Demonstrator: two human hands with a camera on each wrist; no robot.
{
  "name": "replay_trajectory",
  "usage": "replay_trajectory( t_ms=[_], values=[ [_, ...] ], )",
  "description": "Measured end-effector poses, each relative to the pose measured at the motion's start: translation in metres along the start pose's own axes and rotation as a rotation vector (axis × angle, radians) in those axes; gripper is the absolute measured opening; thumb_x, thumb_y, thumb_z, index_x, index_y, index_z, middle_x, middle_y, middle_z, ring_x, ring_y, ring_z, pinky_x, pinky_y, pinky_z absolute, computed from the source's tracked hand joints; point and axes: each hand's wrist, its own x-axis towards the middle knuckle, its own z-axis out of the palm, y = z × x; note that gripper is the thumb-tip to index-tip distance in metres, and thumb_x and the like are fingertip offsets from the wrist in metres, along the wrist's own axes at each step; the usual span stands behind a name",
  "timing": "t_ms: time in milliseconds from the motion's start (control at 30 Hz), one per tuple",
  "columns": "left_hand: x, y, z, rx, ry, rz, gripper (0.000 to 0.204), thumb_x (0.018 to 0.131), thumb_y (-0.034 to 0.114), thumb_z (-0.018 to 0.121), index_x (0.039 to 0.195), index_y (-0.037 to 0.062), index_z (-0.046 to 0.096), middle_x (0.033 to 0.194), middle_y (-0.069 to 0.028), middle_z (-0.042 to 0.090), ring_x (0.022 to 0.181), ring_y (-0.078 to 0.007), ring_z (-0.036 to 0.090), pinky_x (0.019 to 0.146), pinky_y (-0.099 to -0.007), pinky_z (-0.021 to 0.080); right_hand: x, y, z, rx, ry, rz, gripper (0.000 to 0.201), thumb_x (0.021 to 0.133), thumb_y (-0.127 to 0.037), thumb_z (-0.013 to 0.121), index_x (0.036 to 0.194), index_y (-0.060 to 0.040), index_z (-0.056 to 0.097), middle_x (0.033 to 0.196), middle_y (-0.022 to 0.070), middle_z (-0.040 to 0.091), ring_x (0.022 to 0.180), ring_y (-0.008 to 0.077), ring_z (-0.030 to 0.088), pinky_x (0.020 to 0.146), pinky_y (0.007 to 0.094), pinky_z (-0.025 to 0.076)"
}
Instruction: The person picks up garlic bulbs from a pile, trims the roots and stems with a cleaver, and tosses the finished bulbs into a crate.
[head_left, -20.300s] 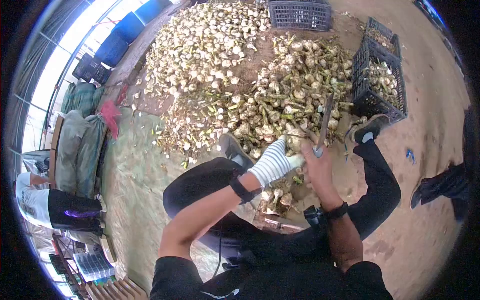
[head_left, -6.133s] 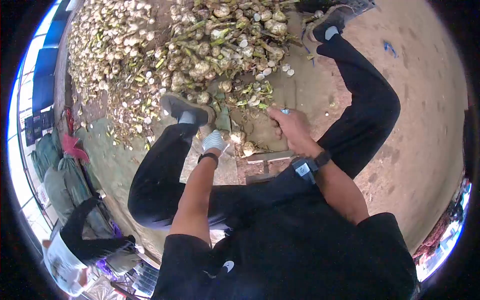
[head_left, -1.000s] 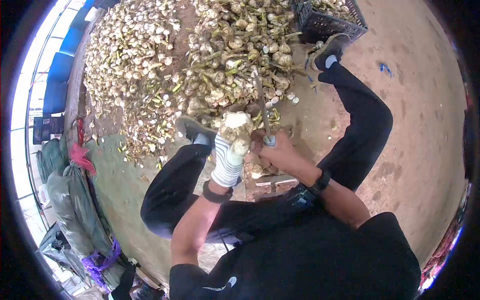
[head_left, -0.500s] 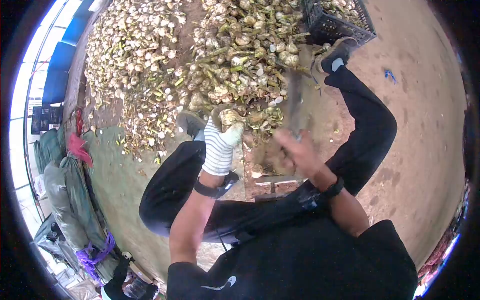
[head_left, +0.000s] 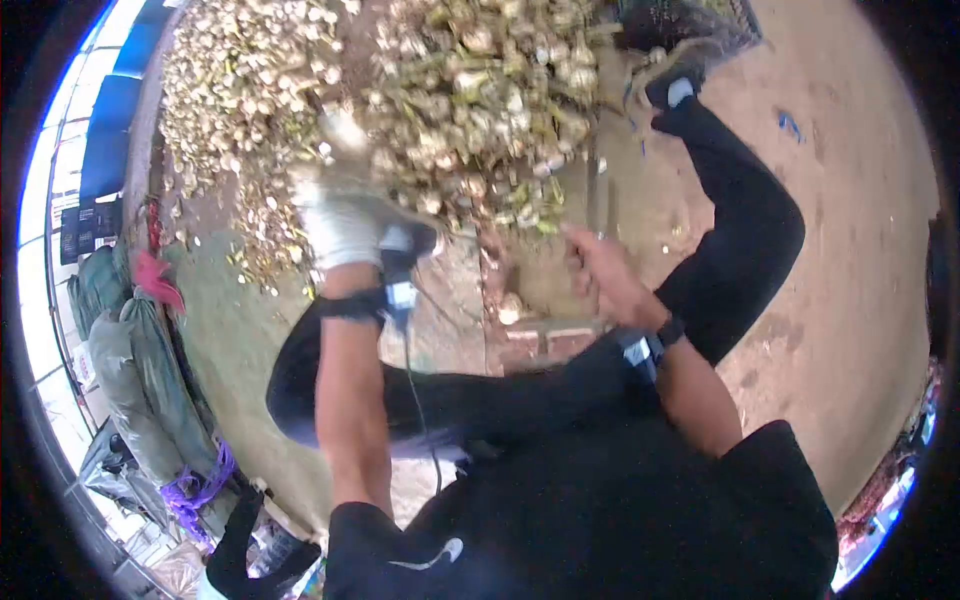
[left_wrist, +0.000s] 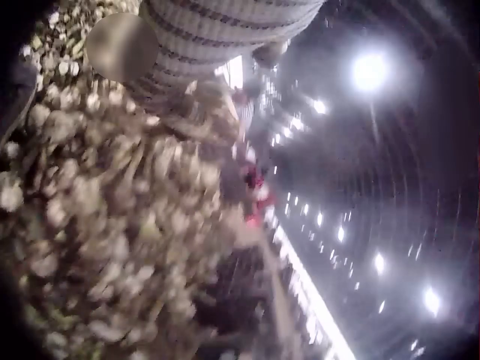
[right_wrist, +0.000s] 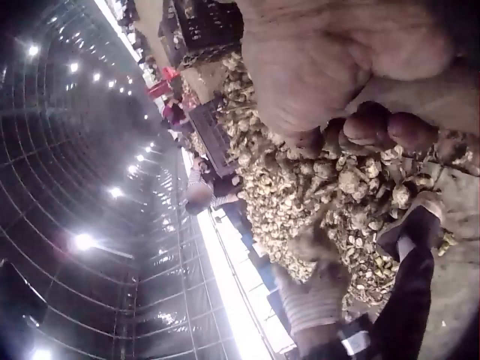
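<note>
My left hand [head_left: 342, 225], in a striped white glove, is blurred at the near edge of the garlic heap [head_left: 490, 90]. A pale blurred blob [head_left: 342, 130], like a garlic bulb, shows just beyond its fingers; I cannot tell whether the hand holds it. In the left wrist view the striped glove [left_wrist: 225, 34] hangs over the blurred heap. My bare right hand [head_left: 610, 278] grips a knife before the right shin, its blade [head_left: 595, 190] a faint streak pointing away. Curled fingers [right_wrist: 367, 127] fill the top of the right wrist view.
Trimmed white bulbs [head_left: 255, 80] spread at the far left. A black crate [head_left: 690, 25] stands beyond the right shoe [head_left: 680, 80]. Between the legs lies a low wooden piece [head_left: 545, 345] with a loose bulb [head_left: 510, 308]. Green sacks [head_left: 140, 370] line the left.
The left hand had a large garlic bulb in its grip; it has swung away to the left and forward. The right hand with the knife has drawn back to the right.
</note>
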Motion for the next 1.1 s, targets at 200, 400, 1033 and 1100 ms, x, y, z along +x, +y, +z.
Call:
replay_trajectory(
  t_ms=[200, 400, 1033, 1100],
  values=[
    [-0.022, 0.020, 0.107, 0.218, -0.389, -0.695, 0.055, 0.067, 0.041, 0.075, 0.100, -0.0007, 0.063, 0.090, -0.0163, 0.065, 0.077, -0.0233, 0.063, 0.070, -0.0338, 0.052, 0.007, 0.006, 0.001, 0.228, 0.008, -0.058, 0.027, 0.086, -0.032, 0.064, 0.080, -0.0111, 0.049, 0.064, -0.0015, 0.045, 0.043, 0.0077, 0.040, 0.041, 0.0260, 0.034],
    [-0.138, -0.023, 0.183, 0.596, -1.083, -0.705, 0.059, 0.068, 0.057, 0.065, 0.105, 0.0120, 0.069, 0.110, -0.0155, 0.065, 0.101, -0.0314, 0.062, 0.085, -0.0419, 0.049, -0.003, 0.005, 0.009, 0.036, 0.057, -0.087, 0.026, 0.086, -0.031, 0.064, 0.076, -0.0123, 0.050, 0.062, -0.0029, 0.043, 0.043, 0.0075, 0.038, 0.040, 0.0254, 0.032],
    [-0.024, 0.194, 0.077, 0.365, -0.447, -0.087, 0.088, 0.065, 0.033, 0.076, 0.136, -0.0031, 0.038, 0.129, -0.0277, 0.044, 0.116, -0.0402, 0.048, 0.091, -0.0456, 0.045, -0.076, -0.045, 0.069, -0.090, 0.030, -0.294, 0.027, 0.096, -0.019, 0.049, 0.112, 0.0019, 0.054, 0.068, 0.0026, 0.050, 0.059, 0.0119, 0.047, 0.053, 0.0235, 0.041],
    [-0.033, 0.199, 0.071, 0.264, -0.265, -0.051, 0.096, 0.064, 0.035, 0.078, 0.137, -0.0063, 0.032, 0.128, -0.0285, 0.045, 0.115, -0.0407, 0.050, 0.092, -0.0445, 0.045, -0.045, -0.050, 0.027, -0.121, -0.050, -0.378, 0.029, 0.095, -0.015, 0.048, 0.118, 0.0012, 0.051, 0.072, 0.0034, 0.051, 0.064, 0.0127, 0.050, 0.056, 0.0238, 0.043]
  ],
)
